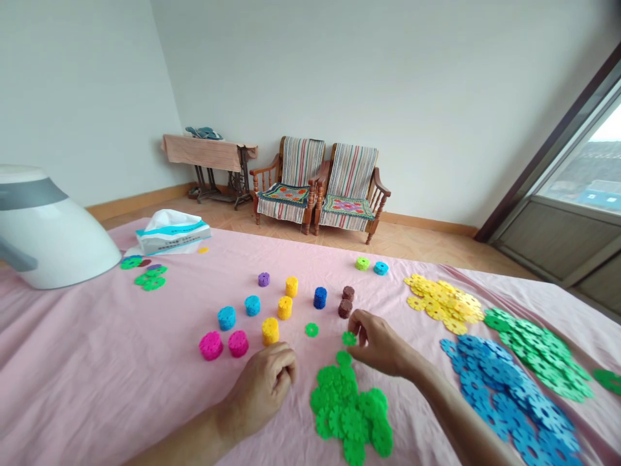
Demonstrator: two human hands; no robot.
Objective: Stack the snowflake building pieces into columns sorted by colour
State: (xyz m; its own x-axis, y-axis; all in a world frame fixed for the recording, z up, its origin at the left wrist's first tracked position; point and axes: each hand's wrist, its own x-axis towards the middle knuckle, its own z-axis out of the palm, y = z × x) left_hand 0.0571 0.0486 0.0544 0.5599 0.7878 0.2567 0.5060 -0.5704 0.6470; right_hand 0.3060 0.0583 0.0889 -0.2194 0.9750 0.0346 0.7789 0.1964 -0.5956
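My right hand [381,343] is closed, thumb and fingers pinched at the edge of a green snowflake disc [348,338]. Just below it, another green disc [344,358] lies at the top of a loose green disc pile [352,411]. A single green disc [311,330] rests flat between the hands. Curled up beside the front yellow stack [270,331], my left hand [264,385] hides whatever its fingers may hold. Farther out stand a dark blue stack [319,298], brown stacks [345,309], light blue stacks [226,318] and pink stacks [211,346].
Yellow [444,301], darker green [541,353] and blue disc piles [509,395] spread along the right of the pink cloth [160,375]. To the left are a white kettle-like appliance [63,226] and a tissue pack [174,234]. Two chairs [349,188] stand beyond.
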